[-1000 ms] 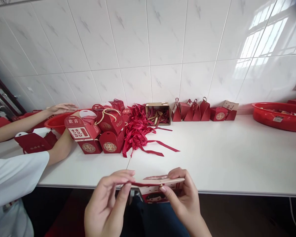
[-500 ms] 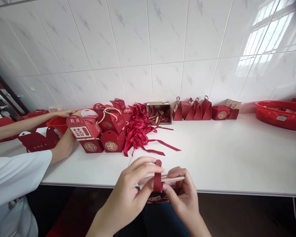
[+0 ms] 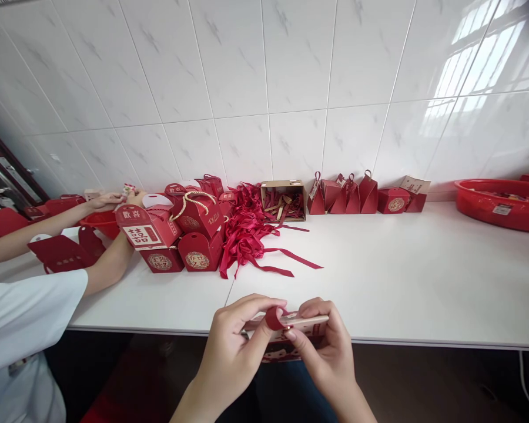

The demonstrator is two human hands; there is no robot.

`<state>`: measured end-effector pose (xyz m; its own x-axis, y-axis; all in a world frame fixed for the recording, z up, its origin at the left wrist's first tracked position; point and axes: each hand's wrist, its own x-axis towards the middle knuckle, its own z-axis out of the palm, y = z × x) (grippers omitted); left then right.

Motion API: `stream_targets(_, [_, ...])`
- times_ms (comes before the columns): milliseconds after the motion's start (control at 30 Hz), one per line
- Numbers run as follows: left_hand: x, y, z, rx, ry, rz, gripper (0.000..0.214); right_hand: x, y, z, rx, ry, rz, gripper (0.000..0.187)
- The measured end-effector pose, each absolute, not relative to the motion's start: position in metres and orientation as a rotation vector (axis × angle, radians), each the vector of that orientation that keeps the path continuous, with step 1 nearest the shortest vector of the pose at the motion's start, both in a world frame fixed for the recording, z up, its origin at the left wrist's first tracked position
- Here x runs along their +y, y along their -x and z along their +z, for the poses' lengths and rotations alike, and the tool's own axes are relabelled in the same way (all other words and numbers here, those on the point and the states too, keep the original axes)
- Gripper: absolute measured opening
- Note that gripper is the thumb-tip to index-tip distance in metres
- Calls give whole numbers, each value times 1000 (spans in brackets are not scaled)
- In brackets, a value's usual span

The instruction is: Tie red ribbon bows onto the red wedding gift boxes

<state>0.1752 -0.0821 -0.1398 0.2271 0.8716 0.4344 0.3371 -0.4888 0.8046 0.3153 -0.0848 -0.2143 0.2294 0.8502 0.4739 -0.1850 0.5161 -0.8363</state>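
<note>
Just off the table's front edge, both my hands are at a small red and cream paper gift box (image 3: 306,322). My left hand (image 3: 242,335) pinches a dark red strap (image 3: 274,318), bent into a loop over the top of the box. The box's top edge sits between the thumb and fingers of my right hand (image 3: 328,338), its thumb close to the strap's end. Most of the box front is hidden behind my fingers and thumbs.
Red ribbons (image 3: 247,235) lie beyond my hands, beside stacked red gift boxes (image 3: 200,252). An open carton (image 3: 302,202), several strap-topped boxes (image 3: 368,194) and a red basin (image 3: 500,208) line the wall. At left, a co-worker's arms (image 3: 110,264) reach over the table.
My left fingers have lowered and bent the strap from upright into a curl over the box top. My right hand has hardly moved. The co-worker's hands have lifted a small item.
</note>
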Motion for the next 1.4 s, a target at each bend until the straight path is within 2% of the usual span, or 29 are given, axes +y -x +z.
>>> stream_targets(267, [-83,-173,-142,952,-2047,1253,16,-83,-320,-216,-1161,704,809,19])
stream_targets(400, [-86,-170,-144,821,-2094,1274,29,-84,-322,-215,-1188,669,815,19])
stream_targets(567, [-89,-165,-147,787,-2115,1174,40,-90,-324,-211,-1082,640,1020,27])
stream_targets(800, [-92,-162,-150,761,-2006,1111,39,-93,-334,-200,-1243,535,1092,25])
stream_targets(1100, [-91,-162,-155,770,-1970,1148,23,-89,-329,-205,-1227,513,859,30])
stream_targets(1300, [-91,-163,-163,800,-2031,1148,53,-89,-331,-206,-1236,508,910,26])
stream_targets(1400, [-91,-163,-162,791,-2050,1116,46,-89,-330,-206,-1225,505,905,26])
